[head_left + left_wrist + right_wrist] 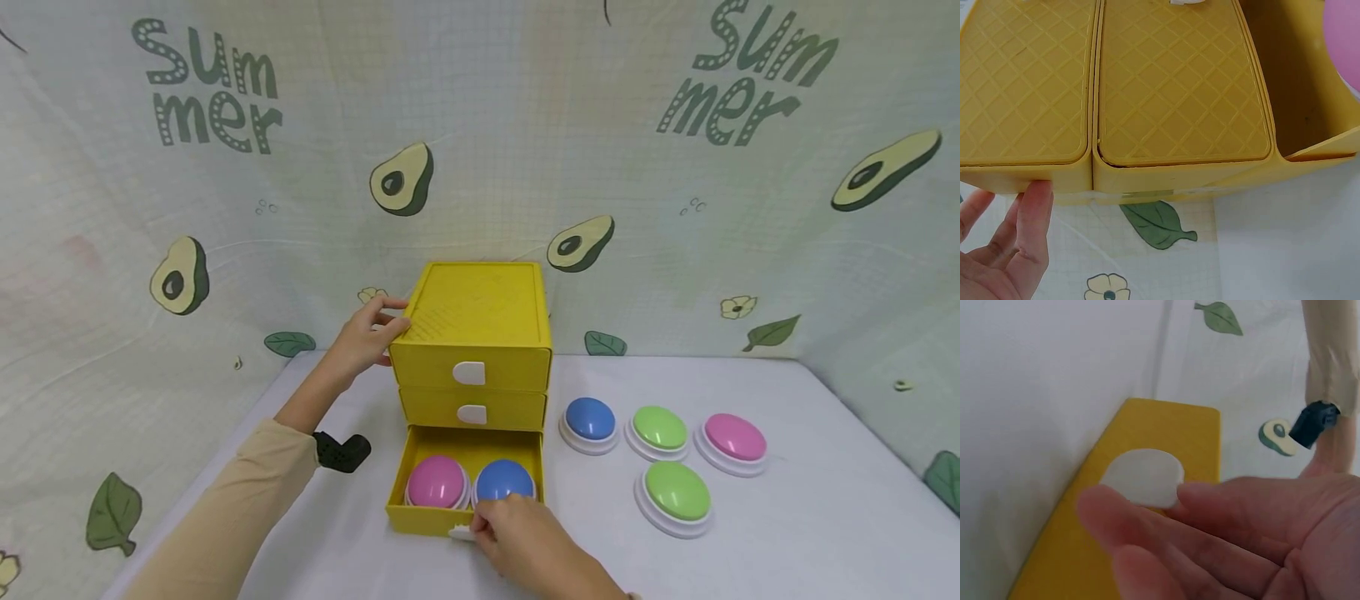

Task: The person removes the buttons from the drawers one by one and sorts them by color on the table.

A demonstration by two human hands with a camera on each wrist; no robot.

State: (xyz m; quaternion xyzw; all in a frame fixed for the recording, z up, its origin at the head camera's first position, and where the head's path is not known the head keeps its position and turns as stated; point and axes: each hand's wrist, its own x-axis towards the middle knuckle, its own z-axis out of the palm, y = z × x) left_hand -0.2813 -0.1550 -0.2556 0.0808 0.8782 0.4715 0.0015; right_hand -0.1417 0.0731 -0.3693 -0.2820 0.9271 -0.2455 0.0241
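A yellow chest of drawers (480,304) stands on the table, its bottom drawer (420,522) pulled out. Inside that drawer sit a pink push button (437,482) and a blue push button (505,481), side by side. My right hand (528,537) pinches the drawer's white handle (1144,476) between thumb and fingers; it partly covers the blue button in the head view. At the chest's upper left side, my left hand (367,333) touches the yellow wall with extended fingers (1035,219). The upper two drawers, each with a white handle, are closed.
Right of the chest lie a blue push button (589,421), a green one (660,429), a pink one (735,439) and, nearer, another green one (677,492). Behind the white table (817,517) hangs a cloth (480,100) printed with avocados and leaves.
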